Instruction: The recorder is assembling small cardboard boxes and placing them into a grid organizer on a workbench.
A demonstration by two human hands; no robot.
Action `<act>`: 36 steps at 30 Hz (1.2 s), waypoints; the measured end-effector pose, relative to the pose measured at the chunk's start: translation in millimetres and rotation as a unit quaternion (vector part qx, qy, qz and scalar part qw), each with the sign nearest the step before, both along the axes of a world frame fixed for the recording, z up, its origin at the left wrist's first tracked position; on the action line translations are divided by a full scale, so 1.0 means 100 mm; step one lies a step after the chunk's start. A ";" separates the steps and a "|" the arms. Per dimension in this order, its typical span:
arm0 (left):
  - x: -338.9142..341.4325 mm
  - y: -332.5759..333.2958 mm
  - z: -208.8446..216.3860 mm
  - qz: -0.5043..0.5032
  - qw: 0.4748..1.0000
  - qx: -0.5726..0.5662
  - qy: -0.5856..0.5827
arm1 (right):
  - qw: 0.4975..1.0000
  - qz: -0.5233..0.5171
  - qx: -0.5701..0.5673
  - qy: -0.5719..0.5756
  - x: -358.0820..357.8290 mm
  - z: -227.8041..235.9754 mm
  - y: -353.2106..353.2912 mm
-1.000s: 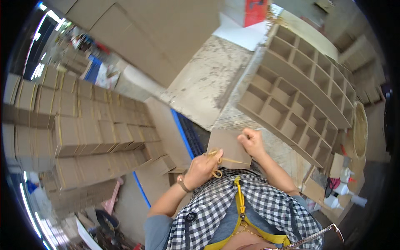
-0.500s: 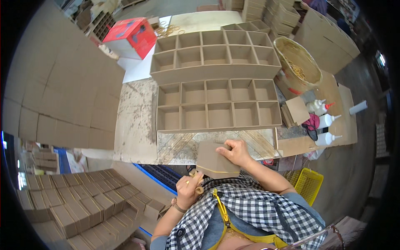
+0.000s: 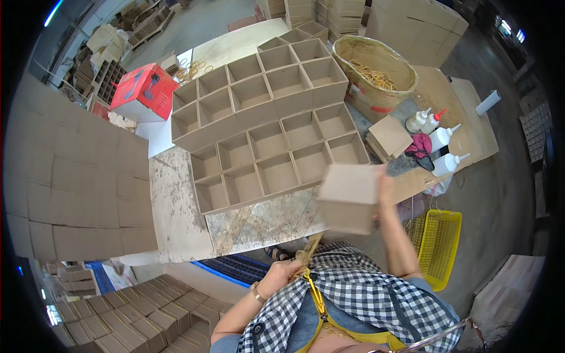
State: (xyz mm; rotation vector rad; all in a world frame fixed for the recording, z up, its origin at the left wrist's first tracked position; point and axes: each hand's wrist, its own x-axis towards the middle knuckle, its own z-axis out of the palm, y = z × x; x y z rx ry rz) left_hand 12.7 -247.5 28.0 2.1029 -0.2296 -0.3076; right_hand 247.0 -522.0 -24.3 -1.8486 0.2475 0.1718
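Observation:
My right hand [image 3: 385, 194] holds a small brown cardboard box [image 3: 348, 199] up in the air above the table's near edge. My left hand [image 3: 288, 272] is closed low against my checked shirt, gripping a bundle of tan rubber bands [image 3: 311, 247] that sticks up from the fist. Beyond the box lie two cardboard grids of square compartments [image 3: 265, 141] on the worn table [image 3: 176, 206].
A round basket of rubber bands [image 3: 376, 73], a stack of cardboard squares [image 3: 388, 136] and white glue bottles [image 3: 444, 150] sit at the right. A yellow crate [image 3: 440, 247] stands on the floor. A red box [image 3: 144, 91] and stacked cardboard [image 3: 70, 176] lie left.
My head has turned, swinging the view toward the table's right end. My right hand has lifted the cardboard box up and to the right, away from my left hand.

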 end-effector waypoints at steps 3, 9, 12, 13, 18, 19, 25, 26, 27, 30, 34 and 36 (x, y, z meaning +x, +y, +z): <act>0.13 0.20 0.11 0.079 0.997 0.014 0.020 | 0.966 -0.081 0.196 -0.151 0.08 0.59 -0.27; 1.37 0.39 0.49 0.024 0.983 0.099 -0.152 | 0.848 0.342 -0.246 -0.322 -0.41 0.45 -0.08; 2.36 0.20 0.79 -0.020 0.966 0.083 -0.243 | 0.802 0.369 -0.310 -0.352 -0.52 0.02 -0.04; 2.70 0.09 0.89 -0.031 0.960 0.090 -0.264 | 0.793 0.364 -0.331 -0.359 -0.58 -0.12 -0.07; 4.43 -0.89 1.20 0.018 0.947 0.030 -0.318 | 0.792 0.360 -0.352 -0.347 -0.82 -0.32 -0.07; 4.81 -1.05 1.12 0.033 0.907 0.056 -0.416 | 0.784 0.368 -0.360 -0.346 -0.84 -0.34 -0.07; 6.00 -1.92 0.54 0.014 0.968 0.112 -0.225 | 0.802 0.349 -0.353 -0.333 -0.87 -0.32 -0.10; 6.09 -1.92 0.37 -0.017 0.971 0.115 -0.210 | 0.804 0.343 -0.351 -0.337 -0.85 -0.33 -0.08; 6.07 -1.91 0.26 -0.051 0.974 0.119 -0.187 | 0.819 0.327 -0.335 -0.331 -0.86 -0.34 -0.02; 6.06 -1.75 0.24 -0.075 0.979 0.071 -0.178 | 0.829 0.310 -0.342 -0.314 -0.83 -0.36 0.02; 5.39 -1.17 0.43 0.005 0.937 -0.058 -0.344 | 0.864 0.332 -0.292 -0.242 -0.78 -0.16 0.03; 4.60 -0.75 0.58 0.042 0.941 -0.076 -0.327 | 0.879 0.303 -0.252 -0.269 -0.65 0.06 0.10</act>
